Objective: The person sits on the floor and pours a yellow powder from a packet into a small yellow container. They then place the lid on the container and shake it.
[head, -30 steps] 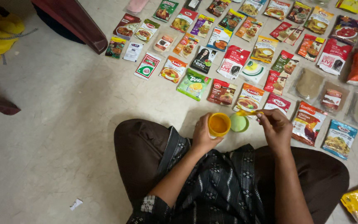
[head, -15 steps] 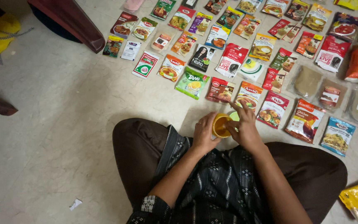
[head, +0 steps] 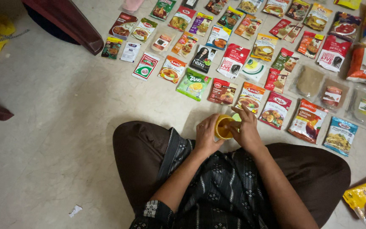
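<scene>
The left hand (head: 207,135) is wrapped around a small yellow cup (head: 223,127), held just above the person's lap, near the front row of packets on the floor (head: 56,127). The right hand (head: 245,131) rests over the cup's mouth, fingers pinched together and dipped at the rim; it seems to grip something thin, perhaps a spoon or a torn sachet, but the fingers hide it. A pale green lid (head: 236,117) peeks out just behind the cup. The cup looks like light, stiff plastic with smooth sides, and the orange contents inside could spill if it tilts, so a wrap around the wall, kept upright, suits it best. Spice packets (head: 250,98) lie in rows beyond.
</scene>
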